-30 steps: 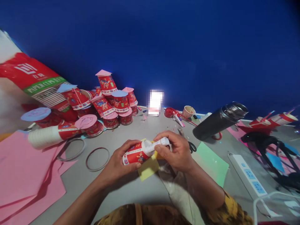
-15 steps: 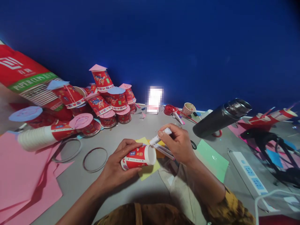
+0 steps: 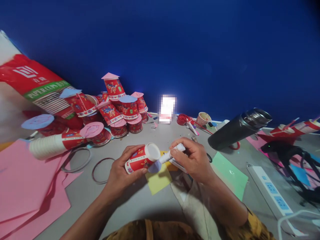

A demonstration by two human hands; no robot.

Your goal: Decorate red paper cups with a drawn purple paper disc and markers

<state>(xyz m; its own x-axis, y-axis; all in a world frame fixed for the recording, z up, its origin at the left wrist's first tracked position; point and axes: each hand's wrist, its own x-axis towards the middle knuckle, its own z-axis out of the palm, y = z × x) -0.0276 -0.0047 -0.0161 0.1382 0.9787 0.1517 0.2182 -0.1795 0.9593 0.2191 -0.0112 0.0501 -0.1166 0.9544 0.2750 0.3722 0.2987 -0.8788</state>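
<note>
My left hand [image 3: 121, 170] is wrapped round a red paper cup [image 3: 138, 159] lying on its side in the air. Its round white end [image 3: 152, 152] faces right and up toward me. In my right hand [image 3: 192, 156], fingers and thumb pinch a white glue stick [image 3: 172, 154], tip pointing left, close to the cup's rim. Whether the tip touches the rim I cannot tell. Just under the cup shows a small blue-purple paper piece [image 3: 155, 166], partly hidden. Beneath it lies a yellow paper sheet [image 3: 158, 182].
Stacked red cups with paper tops [image 3: 120, 110] stand at left, near a nested row of cups [image 3: 47, 146] and pink sheets [image 3: 30, 186]. A dark flask [image 3: 235, 131], green sheet [image 3: 230, 173] and power strip [image 3: 271, 190] are at right. A glowing pixelated patch [image 3: 167, 109] is ahead.
My left hand has tilted the cup so its white end faces more upward and toward me. The blue-purple piece below it now shows. The glue stick has dropped slightly. The view has shifted a little.
</note>
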